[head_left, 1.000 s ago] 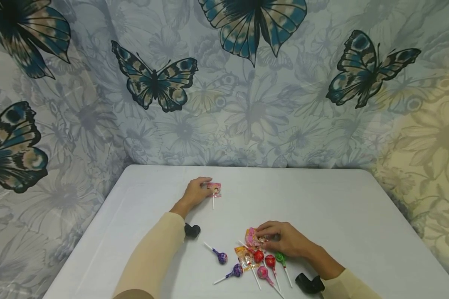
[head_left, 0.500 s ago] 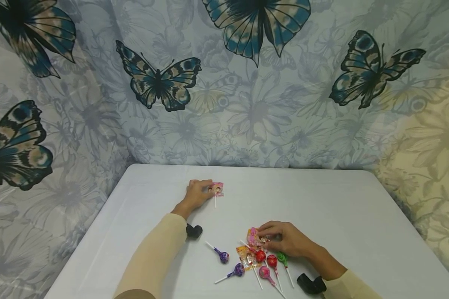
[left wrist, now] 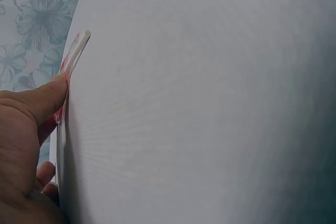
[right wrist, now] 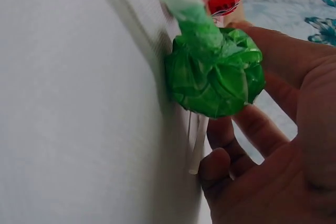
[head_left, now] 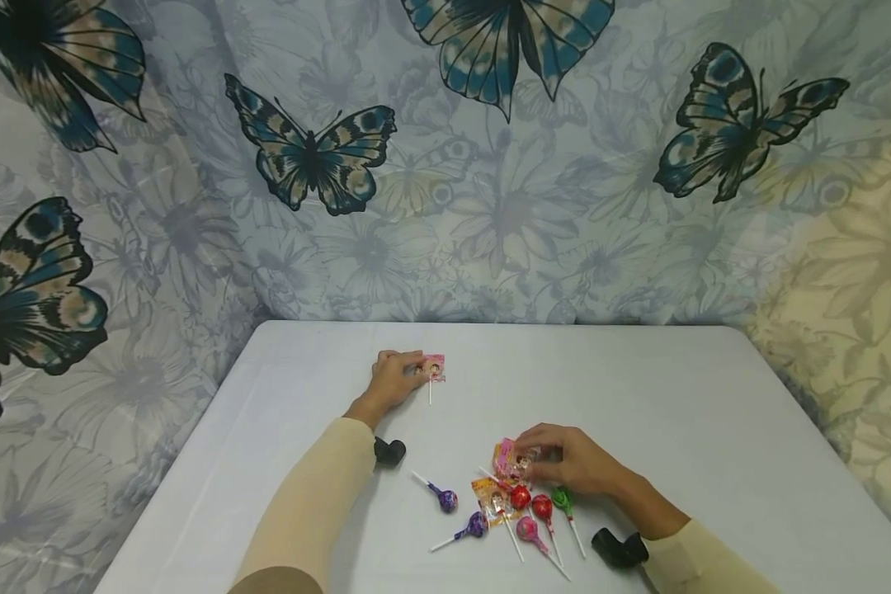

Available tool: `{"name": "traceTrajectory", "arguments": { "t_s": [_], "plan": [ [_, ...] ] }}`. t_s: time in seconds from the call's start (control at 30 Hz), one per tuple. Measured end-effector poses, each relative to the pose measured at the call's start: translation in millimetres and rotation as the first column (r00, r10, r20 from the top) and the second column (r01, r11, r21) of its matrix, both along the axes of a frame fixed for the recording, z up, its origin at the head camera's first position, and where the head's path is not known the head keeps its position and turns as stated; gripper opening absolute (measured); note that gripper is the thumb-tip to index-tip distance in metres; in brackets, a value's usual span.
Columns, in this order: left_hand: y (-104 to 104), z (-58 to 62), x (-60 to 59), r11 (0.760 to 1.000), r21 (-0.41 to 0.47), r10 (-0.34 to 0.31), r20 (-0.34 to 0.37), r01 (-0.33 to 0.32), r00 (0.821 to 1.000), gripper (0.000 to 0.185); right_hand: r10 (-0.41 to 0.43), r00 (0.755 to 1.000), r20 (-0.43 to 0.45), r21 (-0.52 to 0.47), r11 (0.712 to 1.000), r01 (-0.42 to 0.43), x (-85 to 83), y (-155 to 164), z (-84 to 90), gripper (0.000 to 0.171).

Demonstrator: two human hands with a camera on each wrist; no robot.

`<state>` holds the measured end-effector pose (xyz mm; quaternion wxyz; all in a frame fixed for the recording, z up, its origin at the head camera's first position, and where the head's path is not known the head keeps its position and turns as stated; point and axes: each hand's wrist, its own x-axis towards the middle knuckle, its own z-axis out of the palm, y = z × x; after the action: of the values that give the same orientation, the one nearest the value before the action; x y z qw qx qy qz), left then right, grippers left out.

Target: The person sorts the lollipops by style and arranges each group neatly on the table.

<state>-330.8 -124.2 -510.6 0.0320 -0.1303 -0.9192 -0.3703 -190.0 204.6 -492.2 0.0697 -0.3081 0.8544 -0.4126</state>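
Near the far left of the white table, my left hand (head_left: 397,377) pinches a flat lollipop in a pink printed wrapper (head_left: 435,368). Its white stick (left wrist: 80,48) shows beyond the thumb in the left wrist view. My right hand (head_left: 575,462) reaches into a group of lollipops at the front, thumb and fingers on another pink-wrapped flat lollipop (head_left: 503,455), partly hidden by the fingers. Beside this hand lies a green lollipop (right wrist: 215,77), large in the right wrist view. Close by are red lollipops (head_left: 542,506), a pink round one (head_left: 526,529) and an orange-wrapped flat one (head_left: 487,500).
Two purple lollipops, one higher (head_left: 447,500) and one lower (head_left: 477,525), lie left of the group on the white table (head_left: 676,396). Black wrist devices (head_left: 618,548) sit at both cuffs. A butterfly-print cloth (head_left: 505,223) rises behind the table's far edge.
The head view has shifted slightly. Both hands stay nearly still at their lollipops, and the other lollipops keep their places.
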Motion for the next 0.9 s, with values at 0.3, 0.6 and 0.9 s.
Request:
{"name": "traceTrajectory", "arguments": {
  "t_s": [0.3,0.6,0.9],
  "plan": [
    [0.9,1.1,0.1,1.000,-0.002,0.004,-0.008,-0.004,1.000,0.038,0.006,0.999,-0.052,0.005,1.000,-0.006,-6.6,-1.8,5.6,0.037],
    [1.0,-1.6,2.4,1.000,0.010,0.009,0.028,-0.010,1.000,0.038,-0.017,0.999,0.052,0.088,0.996,0.012,-8.0,-7.9,13.0,0.041],
    [1.5,-1.4,0.6,1.000,0.006,0.009,0.016,-0.009,1.000,0.038,-0.065,0.997,0.050,0.164,0.985,0.056,-7.6,-15.4,15.2,0.038]
  ]
}}
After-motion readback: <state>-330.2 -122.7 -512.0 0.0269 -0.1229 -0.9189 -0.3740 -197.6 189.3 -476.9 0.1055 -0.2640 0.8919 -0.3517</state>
